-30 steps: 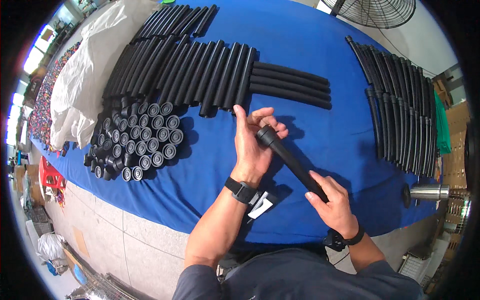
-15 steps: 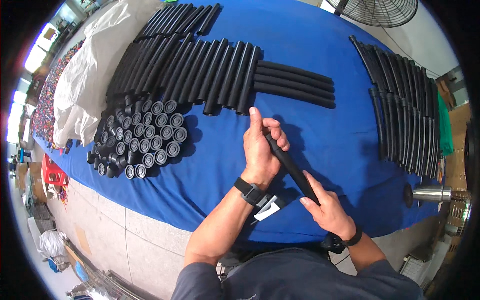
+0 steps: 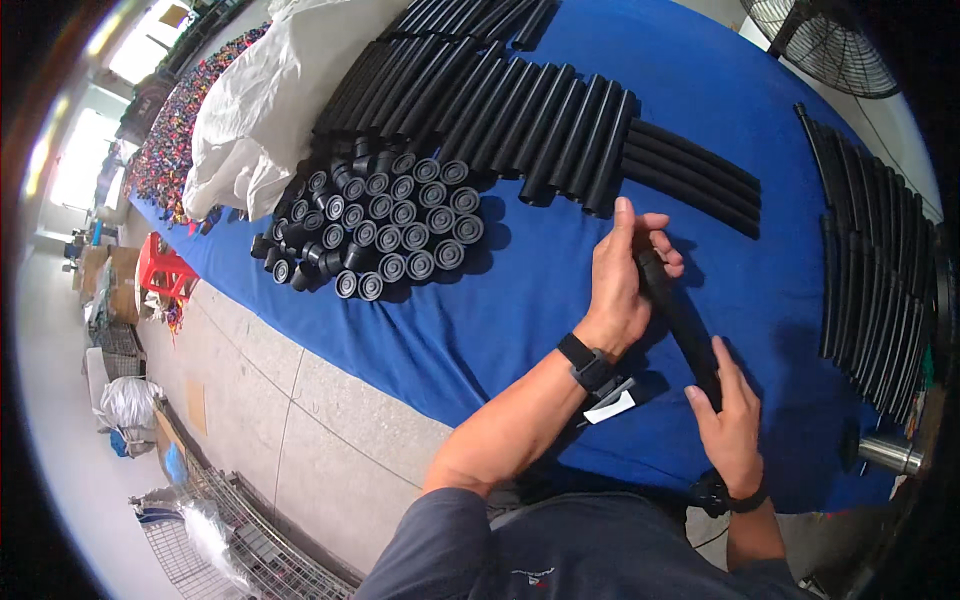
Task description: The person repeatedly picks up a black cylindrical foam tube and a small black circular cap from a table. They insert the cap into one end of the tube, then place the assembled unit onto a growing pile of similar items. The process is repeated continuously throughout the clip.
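A black tube (image 3: pixel 684 318) slants between my hands above the blue cloth. My left hand (image 3: pixel 622 285) is closed around its upper end, thumb pointing up and fingertips curled on the far side. At the lower end, my right hand (image 3: pixel 735 430) has its thumb and fairly straight fingers on either side of the tube. Beyond my left hand lie a few black ribbed-looking sleeves (image 3: pixel 692 180), side by side. Left of them is a long row of shiny black tubes (image 3: pixel 560 130). Many round black end caps (image 3: pixel 412 238) with ringed tops stand in a cluster farther left.
Long black rods (image 3: pixel 870 260) are stacked at the right side of the blue-covered table (image 3: pixel 540 300). A metal cylinder (image 3: pixel 890 455) is at the right edge. A fan (image 3: pixel 840 50) stands beyond. White sacking (image 3: pixel 265 100) and a red stool (image 3: pixel 163 265) are at left.
The whole view has swung, so the table and hands appear farther right. Both hands stay on the same tube; the right hand's fingers look a little straighter.
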A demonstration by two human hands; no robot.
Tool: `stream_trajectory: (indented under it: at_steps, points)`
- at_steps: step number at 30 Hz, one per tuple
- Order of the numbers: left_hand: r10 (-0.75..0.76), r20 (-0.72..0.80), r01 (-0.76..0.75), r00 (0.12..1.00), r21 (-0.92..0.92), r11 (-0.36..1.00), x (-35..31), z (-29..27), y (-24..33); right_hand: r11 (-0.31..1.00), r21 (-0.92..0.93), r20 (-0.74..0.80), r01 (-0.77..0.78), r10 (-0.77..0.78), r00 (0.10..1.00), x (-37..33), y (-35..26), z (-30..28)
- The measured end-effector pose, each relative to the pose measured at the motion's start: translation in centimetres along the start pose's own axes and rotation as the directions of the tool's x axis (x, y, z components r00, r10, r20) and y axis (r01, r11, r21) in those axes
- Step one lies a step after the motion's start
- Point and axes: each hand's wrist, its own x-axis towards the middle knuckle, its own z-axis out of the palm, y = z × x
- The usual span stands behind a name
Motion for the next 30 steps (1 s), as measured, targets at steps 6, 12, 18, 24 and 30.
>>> stream_trajectory:
  at_steps: [6,12,18,24,30]
  points:
    - [-0.124,0.318,0.188,0.94,-0.18,0.966,1.3,-2.5,-0.8,0.11,0.76,0.622,-0.64,0.161,0.766,0.1,-0.2,-2.1]
    - [-0.044,0.181,0.047,0.982,-0.009,0.999,1.0,-1.3,-0.6,0.903,0.376,0.16,-0.208,0.159,0.974,-0.6,1.1,0.7]
    - [-0.071,0.308,0.074,0.949,0.003,0.997,0.8,-2.3,-0.6,0.321,0.729,0.557,-0.604,0.235,0.797,-0.4,-0.6,-1.5]
    - [0.136,0.366,-0.377,0.921,0.748,0.545,0.6,-1.4,0.0,0.917,0.337,0.062,-0.214,0.205,0.977,-0.9,1.0,-0.6]
    - [-0.069,0.331,-0.171,0.941,0.643,0.746,0.2,-0.8,0.0,0.15,0.757,0.627,-0.636,0.106,0.772,-0.8,1.2,-4.0]
